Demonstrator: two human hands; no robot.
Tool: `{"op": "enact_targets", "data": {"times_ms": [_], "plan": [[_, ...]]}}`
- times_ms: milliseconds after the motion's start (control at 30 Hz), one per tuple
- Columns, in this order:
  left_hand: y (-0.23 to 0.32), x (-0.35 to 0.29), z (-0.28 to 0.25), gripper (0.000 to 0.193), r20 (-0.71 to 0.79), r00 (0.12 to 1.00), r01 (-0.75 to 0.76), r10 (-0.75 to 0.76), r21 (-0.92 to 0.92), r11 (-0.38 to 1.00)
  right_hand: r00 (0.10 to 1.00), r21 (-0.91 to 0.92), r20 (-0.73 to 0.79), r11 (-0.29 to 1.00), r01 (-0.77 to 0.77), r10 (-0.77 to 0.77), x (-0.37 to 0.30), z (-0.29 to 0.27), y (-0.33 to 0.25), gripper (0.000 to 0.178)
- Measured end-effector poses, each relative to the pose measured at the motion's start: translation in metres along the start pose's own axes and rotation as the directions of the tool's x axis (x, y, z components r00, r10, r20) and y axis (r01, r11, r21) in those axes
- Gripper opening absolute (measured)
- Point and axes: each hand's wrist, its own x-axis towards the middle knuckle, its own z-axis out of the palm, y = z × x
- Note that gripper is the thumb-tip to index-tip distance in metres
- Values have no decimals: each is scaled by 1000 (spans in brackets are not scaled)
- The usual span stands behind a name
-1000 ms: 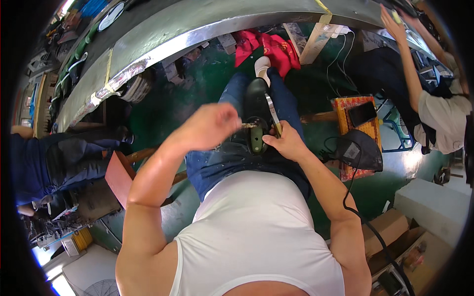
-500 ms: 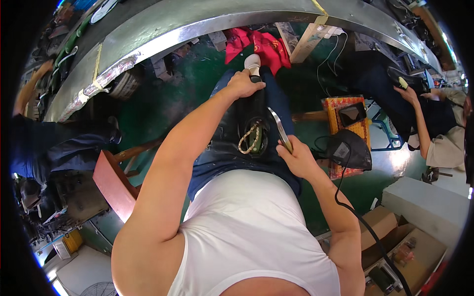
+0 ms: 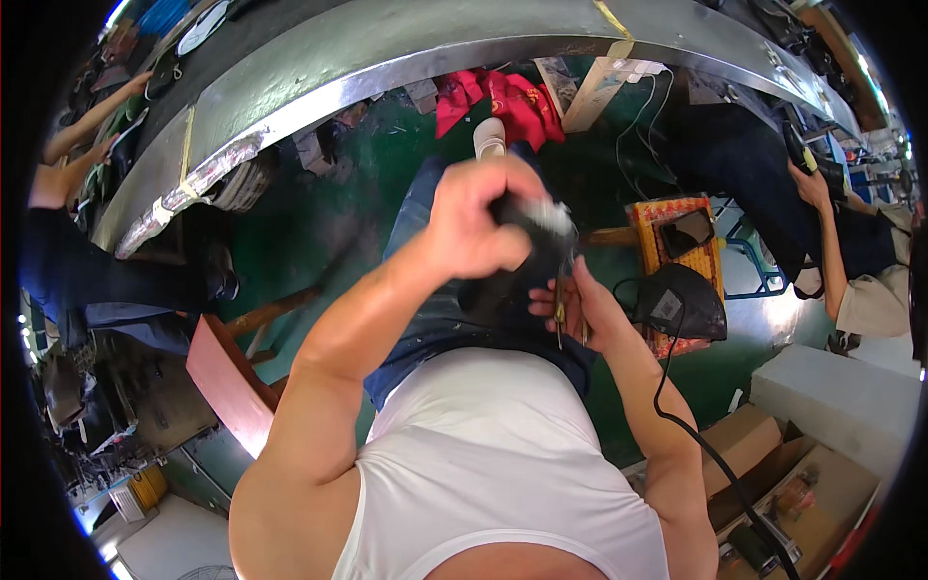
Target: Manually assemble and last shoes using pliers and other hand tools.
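Observation:
My left hand is raised over my lap, fingers closed around a black shoe that has a blurred white patch near its top. Just to its right and lower, my right hand grips a slim metal tool that points down beside the shoe. Both hands are close together above my blue-jeaned thighs. The shoe's lower part is hidden behind my left hand and forearm.
A curved metal bench edge runs across the top. A red cloth lies on the green floor. A black device with a cable sits beside an orange stool. Cardboard boxes are lower right. Other people work at both sides.
My left hand has pulled back from its forward reach and now holds the black shoe up near my right hand. The right hand stayed about where it was, still holding the tool.

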Motion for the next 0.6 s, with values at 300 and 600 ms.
{"op": "enact_targets", "data": {"times_ms": [300,600], "plan": [[-90,-80,35,86,21,582,797,-813,182,576,896,-590,-187,775,226,-403,65,10,-19,29],[-104,-52,2,55,38,484,867,-874,-150,474,883,-421,-84,820,389,-462,29,5,-5,27]]}}
